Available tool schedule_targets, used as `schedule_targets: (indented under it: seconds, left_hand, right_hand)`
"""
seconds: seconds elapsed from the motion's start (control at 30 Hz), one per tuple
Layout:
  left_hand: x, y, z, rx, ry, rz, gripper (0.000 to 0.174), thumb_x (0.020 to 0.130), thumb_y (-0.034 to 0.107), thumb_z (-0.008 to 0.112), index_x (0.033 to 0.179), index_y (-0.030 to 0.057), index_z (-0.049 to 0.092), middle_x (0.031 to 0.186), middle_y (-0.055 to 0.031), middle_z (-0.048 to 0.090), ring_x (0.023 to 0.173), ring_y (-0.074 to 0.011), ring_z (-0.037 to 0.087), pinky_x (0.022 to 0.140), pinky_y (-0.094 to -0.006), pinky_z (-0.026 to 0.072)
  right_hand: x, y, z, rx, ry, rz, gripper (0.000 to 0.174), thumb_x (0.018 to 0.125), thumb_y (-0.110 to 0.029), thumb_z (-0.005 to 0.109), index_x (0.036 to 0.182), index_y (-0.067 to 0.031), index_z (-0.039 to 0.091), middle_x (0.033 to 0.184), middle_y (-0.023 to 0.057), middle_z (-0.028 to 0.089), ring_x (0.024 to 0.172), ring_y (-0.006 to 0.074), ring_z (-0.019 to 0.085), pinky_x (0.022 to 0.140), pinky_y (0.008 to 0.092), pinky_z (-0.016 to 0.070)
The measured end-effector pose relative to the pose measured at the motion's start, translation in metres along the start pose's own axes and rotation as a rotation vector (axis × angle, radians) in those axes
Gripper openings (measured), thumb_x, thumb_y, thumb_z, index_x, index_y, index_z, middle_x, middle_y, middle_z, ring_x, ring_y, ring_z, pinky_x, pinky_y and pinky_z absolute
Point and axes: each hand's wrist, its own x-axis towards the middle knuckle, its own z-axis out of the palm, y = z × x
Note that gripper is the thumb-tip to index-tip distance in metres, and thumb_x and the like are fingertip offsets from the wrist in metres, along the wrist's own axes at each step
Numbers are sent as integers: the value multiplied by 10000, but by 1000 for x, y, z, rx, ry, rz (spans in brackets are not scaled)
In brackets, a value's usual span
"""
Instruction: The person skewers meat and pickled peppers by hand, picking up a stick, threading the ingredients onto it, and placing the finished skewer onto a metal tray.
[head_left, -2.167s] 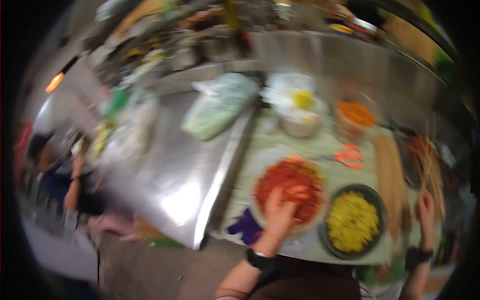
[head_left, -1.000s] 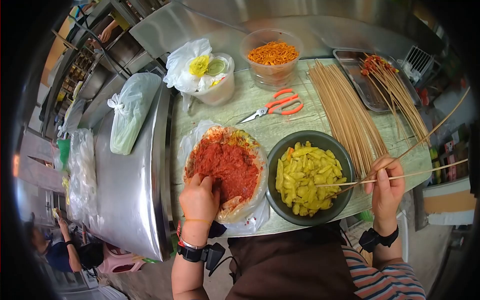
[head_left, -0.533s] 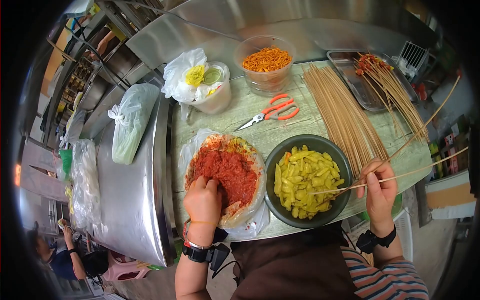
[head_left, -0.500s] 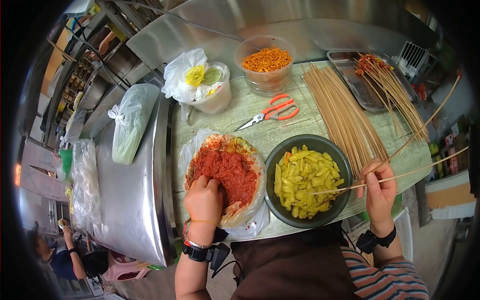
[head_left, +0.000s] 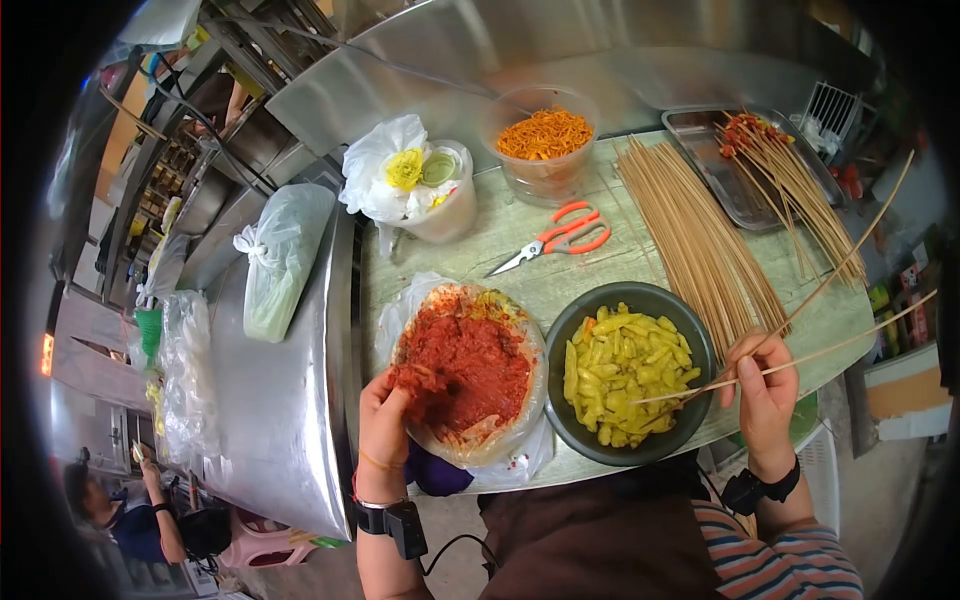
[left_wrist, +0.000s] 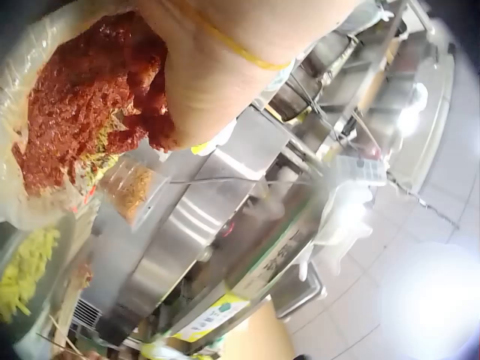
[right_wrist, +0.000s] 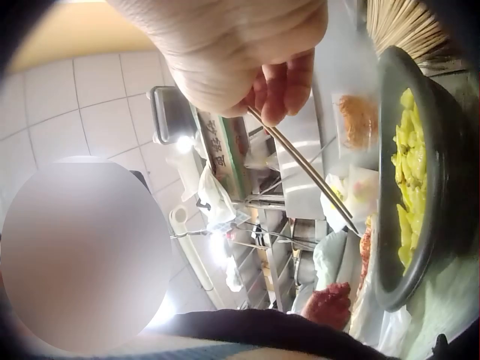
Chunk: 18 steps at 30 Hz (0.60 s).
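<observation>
My left hand (head_left: 383, 428) is at the left rim of a plastic-lined bowl (head_left: 535, 395), its fingers gripping a clump of red marinated meat (head_left: 418, 380). More of this wet, red, chopped-looking meat (head_left: 480, 350) fills the bowl. In the right wrist view the clump (right_wrist: 330, 304) shows at the left hand's fingertips. My right hand (head_left: 765, 395) pinches two thin bamboo skewers (head_left: 832, 350) between thumb and fingers. Their tips reach over a dark bowl (head_left: 556, 415) of yellow-green pickled peppers (head_left: 625, 375). The right wrist view shows both skewers (right_wrist: 307, 169) running together from the fingertips.
Scissors (head_left: 570, 238) with orange handles lie behind the bowls. Loose bamboo skewers (head_left: 700, 235) are spread beyond the peppers. A metal tray (head_left: 745, 205) bears loaded skewers. Farther back stand a tub of orange shreds (head_left: 545, 135) and a bag-stuffed tub (head_left: 440, 220). Another person (head_left: 135, 515) is at lower left.
My left hand has risen from inside the red meat to the bowl's left rim with a clump. My right hand, earlier by the skewers at right, now holds two over the peppers.
</observation>
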Motion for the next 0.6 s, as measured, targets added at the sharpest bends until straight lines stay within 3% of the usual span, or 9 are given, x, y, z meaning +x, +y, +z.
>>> schedule_targets:
  seconds: [0.07,0.23,0.33,0.43,0.5,0.53,0.6]
  left_hand:
    - [3,-4,-1,-236,-62,-18,164,851,131,506,886,-9,584,720,-58,615,505,-85,496,463,-194,375]
    - [4,-3,6,-191,-78,-24,134,845,107,521,890,-7,575,765,-93,634,482,-80,482,442,-196,367]
    - [2,2,13,-192,-47,-43,116,792,-3,559,902,0,594,780,-70,640,505,-62,481,460,-182,372]
    - [0,4,21,-155,7,-55,185,777,-74,538,944,-7,579,831,-86,651,554,-80,539,500,-197,433]
    - [-1,11,35,-88,89,52,245,777,-125,495,989,-22,562,904,-112,654,655,-119,605,571,-223,490]
    - [0,6,30,-41,73,50,220,779,-143,473,954,-28,542,977,-149,642,738,-168,634,616,-241,510]
    - [0,3,31,-55,49,112,190,777,-140,480,914,-20,532,984,-155,638,762,-176,634,633,-243,510]
  right_hand:
    - [0,-1,0,-17,-47,-3,55,894,-64,488,892,-11,478,803,60,485,549,83,476,521,194,385]
    - [-1,-4,0,-14,-33,13,53,894,-63,488,888,-11,477,799,57,481,557,80,474,533,191,385]
    - [-3,-3,-2,-16,-26,36,54,893,-63,489,885,-12,476,802,56,481,558,79,473,537,191,387]
    - [-4,-3,-2,-6,-27,46,54,893,-63,490,883,-12,476,809,56,482,558,79,473,539,192,389]
    - [-5,-2,-2,5,-28,38,53,892,-63,490,883,-13,476,814,57,482,559,79,473,539,193,390]
    - [-6,-2,-2,-4,-31,44,50,891,-60,491,884,-13,476,819,58,482,560,80,473,540,193,390]
    - [-7,-2,-2,-13,-32,46,47,889,-57,492,885,-13,476,824,58,482,562,80,474,541,193,390]
